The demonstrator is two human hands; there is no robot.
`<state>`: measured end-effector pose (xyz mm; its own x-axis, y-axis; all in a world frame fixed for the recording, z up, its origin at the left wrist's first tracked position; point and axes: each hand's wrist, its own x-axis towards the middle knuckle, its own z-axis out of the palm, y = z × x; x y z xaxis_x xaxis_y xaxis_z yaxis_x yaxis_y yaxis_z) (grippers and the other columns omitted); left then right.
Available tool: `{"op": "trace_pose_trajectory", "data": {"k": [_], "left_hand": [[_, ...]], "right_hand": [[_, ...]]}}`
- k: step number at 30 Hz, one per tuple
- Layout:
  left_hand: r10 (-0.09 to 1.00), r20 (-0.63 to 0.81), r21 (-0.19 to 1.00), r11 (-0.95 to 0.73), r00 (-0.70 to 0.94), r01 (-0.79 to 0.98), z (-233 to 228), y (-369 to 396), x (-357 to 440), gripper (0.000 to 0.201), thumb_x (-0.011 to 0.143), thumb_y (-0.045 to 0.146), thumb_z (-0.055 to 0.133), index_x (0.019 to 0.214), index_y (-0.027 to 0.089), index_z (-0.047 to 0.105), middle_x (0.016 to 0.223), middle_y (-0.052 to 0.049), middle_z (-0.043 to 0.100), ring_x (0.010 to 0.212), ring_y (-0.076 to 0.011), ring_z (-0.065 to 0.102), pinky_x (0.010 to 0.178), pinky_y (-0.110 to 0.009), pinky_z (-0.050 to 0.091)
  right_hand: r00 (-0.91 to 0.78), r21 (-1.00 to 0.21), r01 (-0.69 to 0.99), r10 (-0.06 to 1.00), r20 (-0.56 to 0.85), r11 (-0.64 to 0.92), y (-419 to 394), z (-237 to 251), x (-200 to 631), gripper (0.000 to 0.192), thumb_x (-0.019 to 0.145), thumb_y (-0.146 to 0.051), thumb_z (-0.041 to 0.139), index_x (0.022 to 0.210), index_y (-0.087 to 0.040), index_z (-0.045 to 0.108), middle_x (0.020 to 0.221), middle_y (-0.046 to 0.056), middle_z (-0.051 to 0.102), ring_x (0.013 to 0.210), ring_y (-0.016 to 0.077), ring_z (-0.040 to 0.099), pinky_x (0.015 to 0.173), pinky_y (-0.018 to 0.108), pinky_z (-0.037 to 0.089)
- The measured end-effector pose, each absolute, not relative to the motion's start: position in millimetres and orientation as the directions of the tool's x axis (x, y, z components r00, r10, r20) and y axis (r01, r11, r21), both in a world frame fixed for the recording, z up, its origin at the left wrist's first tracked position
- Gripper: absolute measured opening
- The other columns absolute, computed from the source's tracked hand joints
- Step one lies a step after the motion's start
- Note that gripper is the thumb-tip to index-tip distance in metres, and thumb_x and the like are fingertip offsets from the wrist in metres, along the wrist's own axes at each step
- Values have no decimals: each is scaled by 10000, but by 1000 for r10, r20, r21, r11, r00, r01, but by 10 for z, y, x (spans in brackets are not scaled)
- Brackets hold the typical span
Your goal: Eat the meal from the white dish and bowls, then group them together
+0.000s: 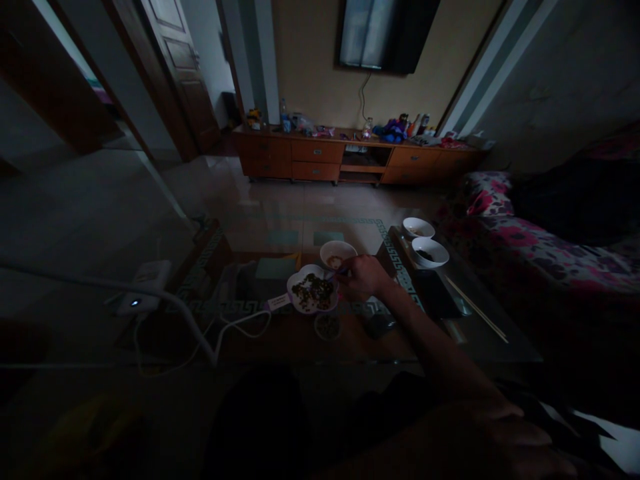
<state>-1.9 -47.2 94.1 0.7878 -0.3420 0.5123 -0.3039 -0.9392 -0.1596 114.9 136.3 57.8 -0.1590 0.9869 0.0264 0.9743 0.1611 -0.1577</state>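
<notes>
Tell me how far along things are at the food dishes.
Done: the flower-shaped plate holds dark food, and two bowls stand aside with chopsticks. In hand: the right hand holds something thin at the small bowl. Left: food remains on the plate.

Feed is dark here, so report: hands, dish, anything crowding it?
Right hand fingers closed on a utensil, too dark to identify, at flower-shaped plate. Left hand not in view. Small bowl close behind plate; cable lies to its left.

A home living room: wall television (387,33), wooden cabinet (350,157), floral sofa (530,240).
</notes>
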Motion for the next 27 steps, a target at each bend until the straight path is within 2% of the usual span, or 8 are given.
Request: {"op": "trace_pose_trajectory", "data": {"k": [8,11,14,17,21,27], "left_hand": [[-311,513,-125,-949,800,-289,995,-465,-66,393,1120,292,409,1313,351,746,1486,3,585,1376,-124,538,1170,-254,446],[-305,563,-141,-951,768,-274,985,-462,-72,427,1123,286,371,1277,355,763,1450,-5,615,1349,-123,563,1140,-251,473],[-318,554,-148,-947,769,-285,963,-467,-56,411,1128,296,383,1290,352,757,1469,-4,605,1352,-128,560,1148,-268,464],[-319,536,-152,-947,782,-282,951,-471,-46,382,1132,301,413,1304,370,747,1488,18,592,1365,-119,544,1168,-266,444],[-326,588,-164,-944,741,-285,960,-472,-59,390,1118,283,419,1226,391,778,1398,34,654,1318,-116,583,1166,-264,465],[-334,533,-143,-941,777,-307,980,-474,-59,391,1121,299,410,1280,374,760,1444,28,624,1340,-113,566,1164,-261,452]], "right_hand": [[-145,-145,979,989,9,144,1358,579,1137,268,992,-440,674,1096,-273,856,1067,69,831,981,247,786,849,304,559],[-147,-138,980,989,-3,146,1353,590,1119,272,1002,-434,662,1100,-269,855,1065,69,832,989,246,787,845,290,550],[-153,-133,979,988,6,152,1346,619,1106,287,1003,-443,659,1104,-259,855,1060,75,832,988,251,785,821,285,544],[-113,-187,975,993,39,118,1341,660,1126,278,995,-432,674,1113,-258,855,1051,69,832,926,228,785,805,274,540],[-73,-243,966,993,88,92,1333,687,1189,273,991,-442,684,1123,-276,855,1012,54,834,849,204,778,791,272,540],[-95,-186,977,995,33,100,1312,638,1215,262,955,-420,720,1139,-286,851,1037,57,834,949,241,787,851,303,563]]}}
